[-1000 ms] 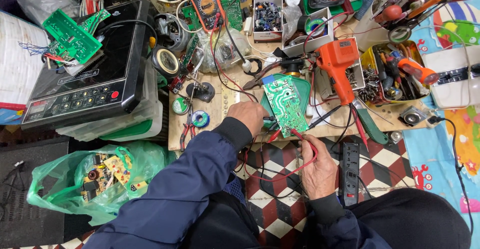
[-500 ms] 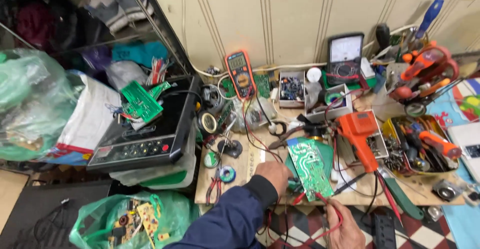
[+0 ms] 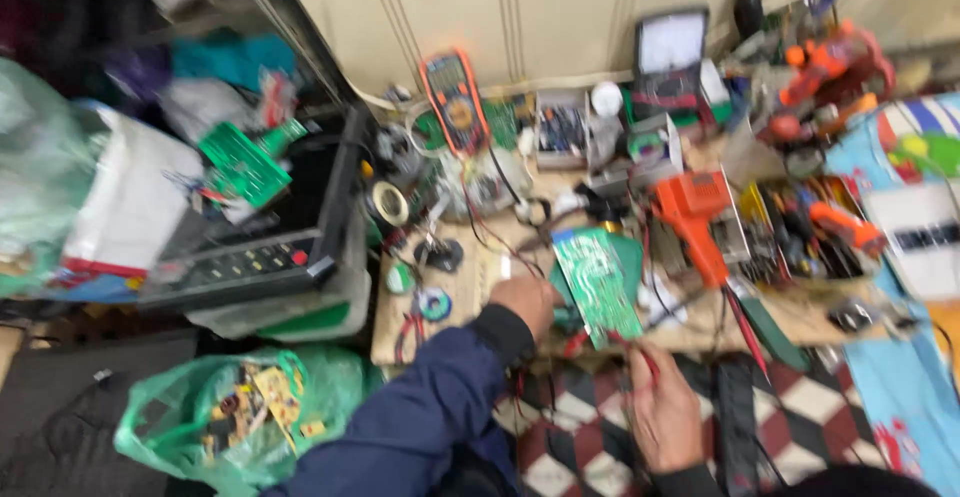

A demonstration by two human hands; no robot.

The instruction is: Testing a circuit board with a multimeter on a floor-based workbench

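The left hand [image 3: 527,302] grips the near edge of a green circuit board [image 3: 598,286], holding it tilted above the wooden bench [image 3: 470,287]. The right hand [image 3: 664,419], just below the board, is closed around a red probe [image 3: 640,352] whose tip touches the board's lower corner. An orange tool [image 3: 700,219] lies just beyond the board, and a multimeter [image 3: 455,102] stands farther off, beyond the left hand.

Motion-blurred left hand [image 3: 527,302], its fingers behind the circuit board [image 3: 598,285].
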